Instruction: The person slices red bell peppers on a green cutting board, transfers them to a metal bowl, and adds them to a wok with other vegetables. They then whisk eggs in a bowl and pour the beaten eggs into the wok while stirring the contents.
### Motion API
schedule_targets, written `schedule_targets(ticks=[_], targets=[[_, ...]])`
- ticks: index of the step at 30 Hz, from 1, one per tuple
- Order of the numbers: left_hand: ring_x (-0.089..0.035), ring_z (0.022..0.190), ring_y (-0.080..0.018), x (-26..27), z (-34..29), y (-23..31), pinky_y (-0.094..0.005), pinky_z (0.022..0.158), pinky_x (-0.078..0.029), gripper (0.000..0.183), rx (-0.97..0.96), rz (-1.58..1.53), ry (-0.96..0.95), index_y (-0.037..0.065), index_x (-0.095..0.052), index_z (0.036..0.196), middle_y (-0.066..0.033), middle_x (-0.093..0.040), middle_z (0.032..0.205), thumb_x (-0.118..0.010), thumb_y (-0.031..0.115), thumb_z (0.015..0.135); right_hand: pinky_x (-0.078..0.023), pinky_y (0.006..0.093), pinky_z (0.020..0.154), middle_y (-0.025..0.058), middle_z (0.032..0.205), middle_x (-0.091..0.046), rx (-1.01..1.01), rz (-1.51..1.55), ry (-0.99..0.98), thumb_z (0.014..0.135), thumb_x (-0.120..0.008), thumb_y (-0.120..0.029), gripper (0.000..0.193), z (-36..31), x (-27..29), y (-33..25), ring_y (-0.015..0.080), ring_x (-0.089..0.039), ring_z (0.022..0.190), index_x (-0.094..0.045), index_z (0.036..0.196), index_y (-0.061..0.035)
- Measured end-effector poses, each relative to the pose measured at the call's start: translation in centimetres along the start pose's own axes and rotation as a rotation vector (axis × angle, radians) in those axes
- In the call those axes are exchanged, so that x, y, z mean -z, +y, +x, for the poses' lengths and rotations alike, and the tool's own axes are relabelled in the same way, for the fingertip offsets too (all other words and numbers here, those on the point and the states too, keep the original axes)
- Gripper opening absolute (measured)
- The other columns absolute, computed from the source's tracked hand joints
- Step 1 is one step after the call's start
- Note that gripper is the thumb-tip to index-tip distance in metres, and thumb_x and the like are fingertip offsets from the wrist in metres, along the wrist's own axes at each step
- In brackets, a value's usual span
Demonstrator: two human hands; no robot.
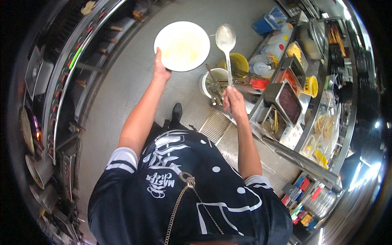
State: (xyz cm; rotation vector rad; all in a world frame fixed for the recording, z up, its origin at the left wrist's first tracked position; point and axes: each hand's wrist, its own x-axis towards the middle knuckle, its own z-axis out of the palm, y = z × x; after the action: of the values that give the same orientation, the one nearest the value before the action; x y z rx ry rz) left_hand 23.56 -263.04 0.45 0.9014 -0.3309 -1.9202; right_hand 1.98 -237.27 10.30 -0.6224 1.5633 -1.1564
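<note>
My left hand [161,67] grips a white plate [182,29] by its left rim, with the thumb over the edge. Glare washes out the plate's middle, where something pale yellowish shows; I cannot make out what it is. My right hand [234,102] is closed round the handle of a long metal spoon [226,37], held upright with its bowl away from me. A whitish coating covers the spoon's bowl. Plate and spoon are apart, both held out over the floor.
At right a steel counter [281,152] carries a tray of dark purplish food [290,104], a yellow tub [310,86] and bottles. Below the spoon stand a white bucket [203,86] with utensils and a yellow bucket [240,61]. A stove [61,81] with a lit flame lines the left. A floor drain [215,125] lies ahead.
</note>
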Motion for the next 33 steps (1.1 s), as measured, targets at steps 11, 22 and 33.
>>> schedule_targets(ticks=[11, 22, 33], targets=[[-0.056, 0.137, -0.0310, 3.1, -6.2, 3.3, -0.0463, 0.116, -0.044, 0.067, -0.020, 0.052, 0.097, 0.001, -0.046, 0.152, -0.0145, -0.058, 0.150, -0.046, 0.053, 0.110, -0.037, 0.0320, 0.040, -0.0002, 0.067, -0.050, -0.642, 0.281, 0.450, 0.105, -0.052, -0.021, 0.013, 4.3, 10.1, 19.0, 0.0119, -0.041, 0.046, -0.057, 0.098, -0.0118], [-0.058, 0.136, -0.0328, 12.7, -16.0, 10.1, -0.0490, 0.117, -0.045, 0.071, -0.100, -0.151, 0.380, 0.002, -0.047, 0.154, -0.0167, -0.059, 0.150, -0.049, 0.055, 0.108, -0.062, 0.0428, 0.098, 0.0198, 0.128, -0.068, -0.206, 0.432, 0.392, 0.103, -0.065, -0.031, 0.049, 21.1, 23.9, 13.4, 0.0336, -0.069, 0.116, -0.056, 0.137, 0.0033], [-0.056, 0.138, -0.0312, 26.6, -30.6, 24.3, -0.0468, 0.120, -0.042, 0.067, -0.479, -0.456, 0.422, 0.002, -0.048, 0.153, -0.0169, -0.057, 0.152, -0.050, 0.053, 0.109, -0.057, 0.0392, 0.065, 0.0118, 0.098, -0.072, -0.238, -0.806, -0.560, 0.102, -0.062, -0.025, 0.026, 18.2, -21.5, 20.4, 0.0258, -0.068, 0.069, -0.063, 0.119, -0.0047]])
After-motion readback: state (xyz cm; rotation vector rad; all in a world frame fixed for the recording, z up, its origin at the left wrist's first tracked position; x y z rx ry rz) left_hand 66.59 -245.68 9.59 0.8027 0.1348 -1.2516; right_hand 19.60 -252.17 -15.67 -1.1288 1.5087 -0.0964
